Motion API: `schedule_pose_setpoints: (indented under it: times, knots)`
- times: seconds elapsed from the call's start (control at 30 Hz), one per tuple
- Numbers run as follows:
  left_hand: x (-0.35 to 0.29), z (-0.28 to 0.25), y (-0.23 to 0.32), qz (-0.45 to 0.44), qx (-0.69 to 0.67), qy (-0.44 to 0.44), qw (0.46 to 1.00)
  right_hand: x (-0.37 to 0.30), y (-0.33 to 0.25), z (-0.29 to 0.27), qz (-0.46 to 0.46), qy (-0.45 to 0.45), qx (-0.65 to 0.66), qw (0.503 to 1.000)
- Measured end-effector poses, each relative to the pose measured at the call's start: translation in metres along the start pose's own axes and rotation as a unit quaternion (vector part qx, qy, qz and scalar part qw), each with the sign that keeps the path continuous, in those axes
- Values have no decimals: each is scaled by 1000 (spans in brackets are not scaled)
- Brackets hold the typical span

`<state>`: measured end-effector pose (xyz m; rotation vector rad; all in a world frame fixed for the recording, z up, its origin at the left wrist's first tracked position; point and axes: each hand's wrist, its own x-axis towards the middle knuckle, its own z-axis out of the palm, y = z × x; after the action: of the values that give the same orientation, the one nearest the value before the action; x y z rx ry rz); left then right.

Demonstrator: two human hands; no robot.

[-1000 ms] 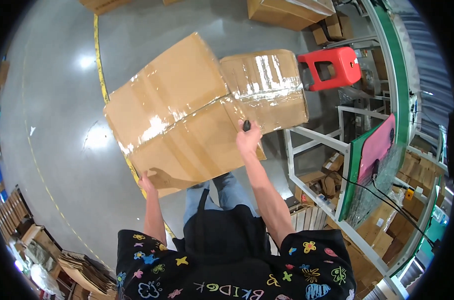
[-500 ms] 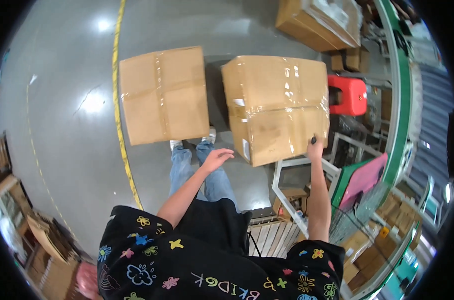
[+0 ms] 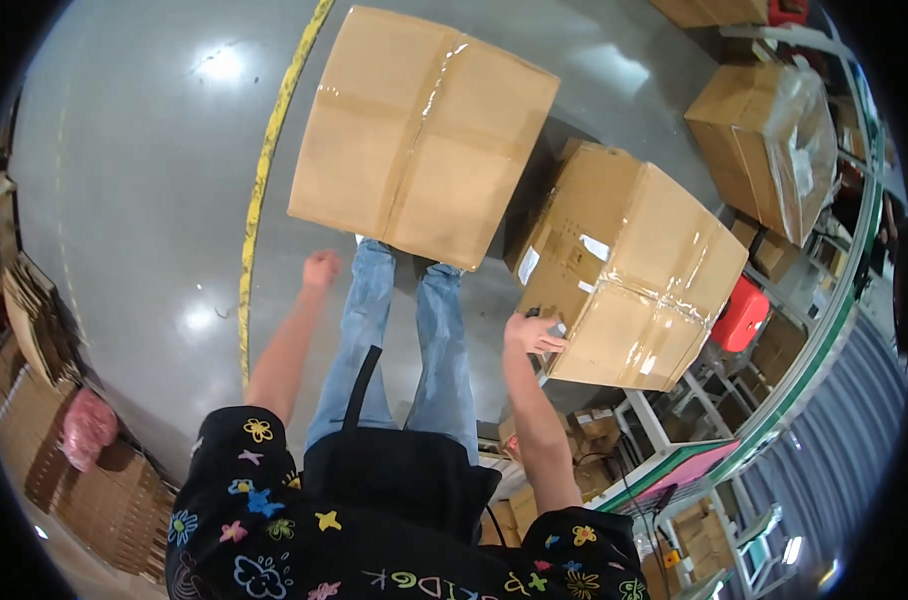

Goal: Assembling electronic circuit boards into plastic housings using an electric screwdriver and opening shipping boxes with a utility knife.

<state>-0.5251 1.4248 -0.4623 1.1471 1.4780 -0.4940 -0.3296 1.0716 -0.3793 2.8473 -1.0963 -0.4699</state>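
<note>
A large taped cardboard box (image 3: 374, 140) stands on the floor in front of my legs. To its right is a second taped cardboard box (image 3: 664, 270), with white labels on its side. My left hand (image 3: 322, 268) hangs in the air just below the left box's near corner, apart from it. Its fingers look curled in, with nothing visible in them. My right hand (image 3: 534, 333) is at the near left corner of the right box, closed around a small black-and-grey object (image 3: 558, 329). Most of that object is hidden by my fingers, and whether it touches the box I cannot tell.
A yellow floor line (image 3: 259, 200) runs along the left. Beyond the right box are a red plastic stool (image 3: 741, 314) and an open carton with clear wrapping (image 3: 764, 140). A metal-framed workbench (image 3: 646, 418) stands at the lower right; flattened cardboard (image 3: 34, 320) leans at the far left.
The view has turned and shifted, so both boxes appear tilted and the left one larger. My right hand has gone from the right box's top to its near left corner. My left hand has moved left.
</note>
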Motion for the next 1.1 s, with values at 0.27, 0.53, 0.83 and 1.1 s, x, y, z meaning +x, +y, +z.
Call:
schedule_pose_setpoints:
  times: [0.27,0.53,0.83,1.1]
  knots:
    - [81,-5,-30,133,150,171,965,-6,-135,-8,-347,106,81,928]
    - [128,31,-19,-15,-157,104,982,54,-444,68,-587,-46,-58,806]
    - [114,83,10,-3,-373,289,881,75,-496,114,-630,-53,14,775]
    - [103,72,10,-38,-408,220,885,79,-538,78,-576,-136,-121,797]
